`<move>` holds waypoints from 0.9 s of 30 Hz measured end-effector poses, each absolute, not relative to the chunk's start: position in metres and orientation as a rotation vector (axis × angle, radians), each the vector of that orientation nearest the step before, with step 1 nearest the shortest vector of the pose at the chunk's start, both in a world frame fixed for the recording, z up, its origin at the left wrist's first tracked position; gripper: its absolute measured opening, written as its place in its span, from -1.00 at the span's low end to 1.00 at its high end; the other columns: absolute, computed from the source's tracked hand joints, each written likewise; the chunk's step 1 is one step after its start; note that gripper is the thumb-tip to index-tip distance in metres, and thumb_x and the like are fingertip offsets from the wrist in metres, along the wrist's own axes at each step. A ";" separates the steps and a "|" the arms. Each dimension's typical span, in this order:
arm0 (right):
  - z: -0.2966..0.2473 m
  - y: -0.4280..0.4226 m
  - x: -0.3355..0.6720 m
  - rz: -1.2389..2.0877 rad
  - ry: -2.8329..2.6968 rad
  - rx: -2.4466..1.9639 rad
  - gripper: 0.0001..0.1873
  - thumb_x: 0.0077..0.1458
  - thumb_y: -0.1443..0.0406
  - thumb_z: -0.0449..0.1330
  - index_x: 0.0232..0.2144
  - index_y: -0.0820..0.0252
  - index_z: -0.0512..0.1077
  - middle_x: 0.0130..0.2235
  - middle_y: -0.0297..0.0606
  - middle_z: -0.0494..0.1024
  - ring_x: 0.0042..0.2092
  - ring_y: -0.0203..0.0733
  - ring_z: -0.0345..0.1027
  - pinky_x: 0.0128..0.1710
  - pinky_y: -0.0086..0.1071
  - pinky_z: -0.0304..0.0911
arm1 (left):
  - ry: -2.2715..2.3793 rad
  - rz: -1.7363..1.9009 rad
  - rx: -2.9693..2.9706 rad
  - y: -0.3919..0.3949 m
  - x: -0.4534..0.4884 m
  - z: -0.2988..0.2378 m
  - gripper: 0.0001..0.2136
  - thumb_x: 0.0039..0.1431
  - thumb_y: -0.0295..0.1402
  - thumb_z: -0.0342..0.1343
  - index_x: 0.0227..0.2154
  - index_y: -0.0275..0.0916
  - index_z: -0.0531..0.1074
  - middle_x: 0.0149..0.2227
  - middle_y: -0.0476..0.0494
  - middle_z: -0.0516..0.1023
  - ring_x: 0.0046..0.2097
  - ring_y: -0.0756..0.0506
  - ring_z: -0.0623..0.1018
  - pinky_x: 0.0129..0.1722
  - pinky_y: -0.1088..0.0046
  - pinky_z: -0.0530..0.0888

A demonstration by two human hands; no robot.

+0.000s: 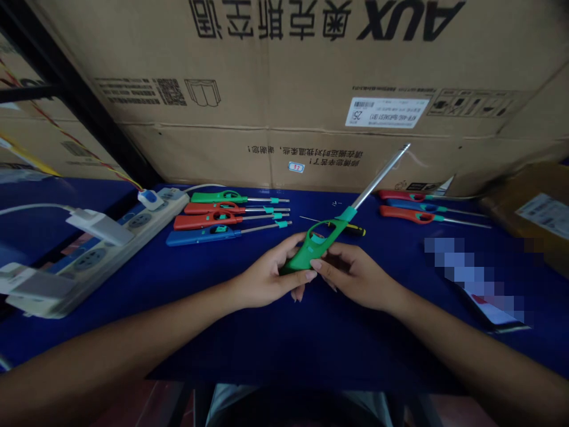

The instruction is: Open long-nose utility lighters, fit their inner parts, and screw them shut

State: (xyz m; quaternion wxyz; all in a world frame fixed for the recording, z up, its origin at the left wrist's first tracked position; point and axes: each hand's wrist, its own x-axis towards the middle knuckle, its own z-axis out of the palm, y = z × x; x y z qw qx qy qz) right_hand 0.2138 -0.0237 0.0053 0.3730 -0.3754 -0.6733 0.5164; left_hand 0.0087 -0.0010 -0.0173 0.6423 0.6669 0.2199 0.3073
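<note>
Between my hands is a green gas lighter [326,234] with a long metal nozzle that slants up to the right. My left hand [271,273] wraps round the bottom of its handle, thumb along the near side. The fingers of my right hand [351,273] grip the same handle from the right, below the trigger loop. Just behind the lighter lies a yellow and black screwdriver [355,229], partly hidden by it. To the left rest a green lighter [217,197], a blue lighter [202,235] and two red ones between them, nozzles pointing right.
A white power strip [133,237] with plugs and cables runs along the left. At the back right lie two red lighters and a blue lighter [411,206]. A phone [484,290] is on the right, near a brown box [533,207]. A large cardboard carton [244,107] stands behind.
</note>
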 end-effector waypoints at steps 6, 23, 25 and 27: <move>0.008 -0.020 0.212 1.322 -1.501 -1.056 -0.56 0.12 -0.08 0.30 -0.32 0.20 0.47 -0.55 -0.43 0.43 -0.55 -0.33 0.32 -0.51 -0.40 0.33 | 0.726 0.885 2.085 0.001 0.007 -0.012 -0.54 0.35 -0.26 0.13 0.25 -0.20 0.26 -0.04 -0.21 0.59 -0.06 -0.14 0.65 -0.02 0.29 0.60; 0.015 -0.010 0.223 1.357 -0.970 -1.028 -0.50 0.10 -0.10 0.29 -0.32 0.25 0.60 -0.26 -0.13 0.67 -0.53 -0.35 0.32 -0.56 -0.41 0.27 | 0.846 0.889 2.424 0.011 -0.001 -0.009 -0.68 0.40 -0.18 0.06 0.07 -0.25 0.41 -0.09 -0.20 0.60 -0.13 -0.12 0.62 -0.09 0.35 0.56; 0.015 -0.010 0.223 1.361 -0.990 -1.024 -0.50 0.14 -0.09 0.27 -0.30 0.26 0.60 -0.22 -0.09 0.68 -0.56 -0.38 0.27 -0.61 -0.43 0.20 | 0.835 0.921 2.440 0.009 0.001 -0.012 -0.67 0.40 -0.20 0.07 0.10 -0.28 0.41 -0.04 -0.25 0.60 -0.08 -0.13 0.63 -0.04 0.33 0.57; 0.014 -0.012 0.221 1.375 -1.004 -1.005 -0.51 0.17 -0.09 0.24 -0.26 0.25 0.58 -0.22 -0.11 0.67 -0.59 -0.42 0.23 -0.63 -0.45 0.17 | 0.842 0.948 2.467 0.008 0.002 -0.015 -0.66 0.39 -0.22 0.09 0.11 -0.30 0.41 -0.01 -0.28 0.60 -0.04 -0.16 0.63 -0.01 0.29 0.58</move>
